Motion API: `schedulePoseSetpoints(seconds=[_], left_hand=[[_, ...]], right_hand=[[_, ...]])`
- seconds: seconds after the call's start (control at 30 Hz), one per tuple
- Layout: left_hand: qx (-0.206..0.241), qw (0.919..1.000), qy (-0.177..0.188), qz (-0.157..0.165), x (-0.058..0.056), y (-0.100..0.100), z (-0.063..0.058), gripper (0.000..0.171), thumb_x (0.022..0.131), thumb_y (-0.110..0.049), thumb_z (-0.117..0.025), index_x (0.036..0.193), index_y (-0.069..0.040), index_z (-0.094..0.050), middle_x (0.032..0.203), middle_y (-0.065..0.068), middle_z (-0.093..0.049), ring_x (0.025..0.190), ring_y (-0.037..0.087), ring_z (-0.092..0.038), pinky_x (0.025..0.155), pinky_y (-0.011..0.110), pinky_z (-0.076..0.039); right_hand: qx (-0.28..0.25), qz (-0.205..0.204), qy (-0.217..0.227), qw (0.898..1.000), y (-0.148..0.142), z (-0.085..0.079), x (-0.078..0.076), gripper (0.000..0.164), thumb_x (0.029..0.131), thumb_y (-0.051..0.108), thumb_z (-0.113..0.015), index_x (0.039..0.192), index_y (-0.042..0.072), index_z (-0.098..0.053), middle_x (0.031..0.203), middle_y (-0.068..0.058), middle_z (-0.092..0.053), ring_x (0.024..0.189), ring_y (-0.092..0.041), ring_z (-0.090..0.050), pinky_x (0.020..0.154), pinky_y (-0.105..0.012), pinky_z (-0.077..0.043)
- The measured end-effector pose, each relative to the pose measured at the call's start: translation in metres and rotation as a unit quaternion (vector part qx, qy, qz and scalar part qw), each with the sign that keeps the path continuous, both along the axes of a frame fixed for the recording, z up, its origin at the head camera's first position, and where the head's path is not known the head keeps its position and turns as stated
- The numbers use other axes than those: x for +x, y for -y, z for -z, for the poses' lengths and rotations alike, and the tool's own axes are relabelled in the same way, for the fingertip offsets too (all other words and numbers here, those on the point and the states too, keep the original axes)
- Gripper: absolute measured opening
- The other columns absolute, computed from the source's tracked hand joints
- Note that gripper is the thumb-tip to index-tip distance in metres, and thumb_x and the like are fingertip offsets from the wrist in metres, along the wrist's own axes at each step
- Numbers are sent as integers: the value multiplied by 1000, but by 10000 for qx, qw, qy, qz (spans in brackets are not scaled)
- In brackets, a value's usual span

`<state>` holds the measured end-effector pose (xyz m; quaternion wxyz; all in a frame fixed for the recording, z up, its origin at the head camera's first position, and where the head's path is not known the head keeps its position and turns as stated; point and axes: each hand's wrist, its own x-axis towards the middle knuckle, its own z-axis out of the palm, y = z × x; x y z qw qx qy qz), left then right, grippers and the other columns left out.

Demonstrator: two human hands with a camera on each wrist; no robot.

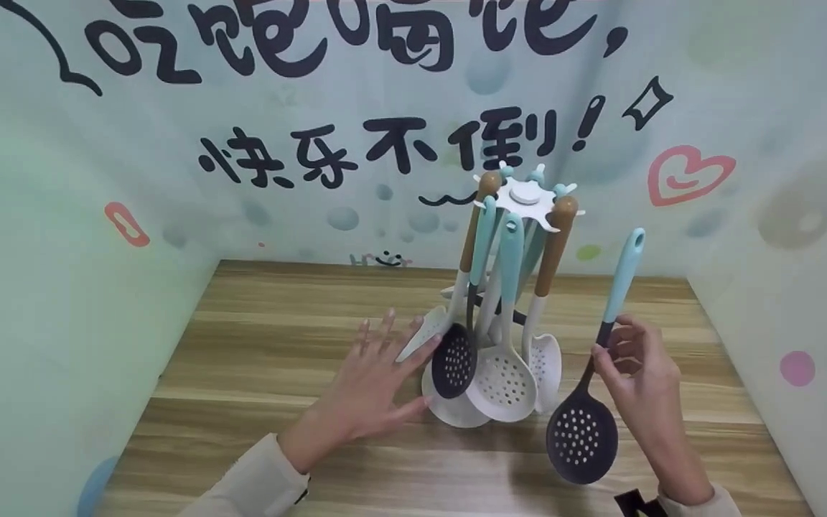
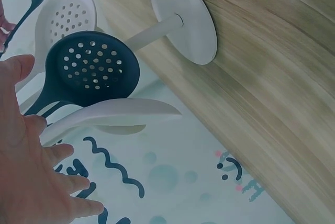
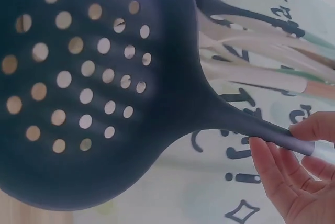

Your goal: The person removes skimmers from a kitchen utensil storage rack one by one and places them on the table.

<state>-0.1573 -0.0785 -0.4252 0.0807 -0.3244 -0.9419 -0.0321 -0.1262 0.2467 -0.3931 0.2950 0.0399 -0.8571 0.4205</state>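
My right hand (image 1: 647, 391) pinches the dark neck of a black skimmer (image 1: 582, 459) with a light blue handle. The skimmer is tilted, its round holed head low, to the right of a white utensil stand (image 1: 526, 192). Thumb and fingertips meet its neck in the right wrist view. On the stand hang a second black skimmer (image 1: 454, 337), a white skimmer (image 1: 505, 413) with a blue handle, and brown-handled white utensils. My left hand (image 1: 370, 391) is spread beside the stand's left side, close to a white turner (image 1: 424, 332); whether it touches is unclear.
The stand's round white base (image 2: 201, 38) rests on a wood-grain tabletop (image 1: 277, 323). A pale sheet (image 1: 356, 79) with dark writing and coloured marks rises behind the table, and pale walls flank both sides.
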Motion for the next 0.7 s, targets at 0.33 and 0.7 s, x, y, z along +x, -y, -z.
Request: schedulePoseSetpoints(seconds=[0.33,0.7], left_hand=[[71,9999,113,0,0,1,0,71,90,-64,-31,149,-31,-11,158,2,-5,142,39,-5,112,59,-8],[-21,10000,63,4,-2,-2,-2,71,90,-64,-32,149,-32,-11,158,2,-5,142,39,-7,111,59,-10]], right_hand=[[45,107,767,9970,-20,29,-22,42,83,-4,-63,122,-2,-46,91,-14,-60,70,8,-52,60,-7,-47],[253,-114,1035,9942,-39,65,-50,41,84,-4,-61,121,-2,-44,89,-16,-60,67,3,-55,57,-9,-48]])
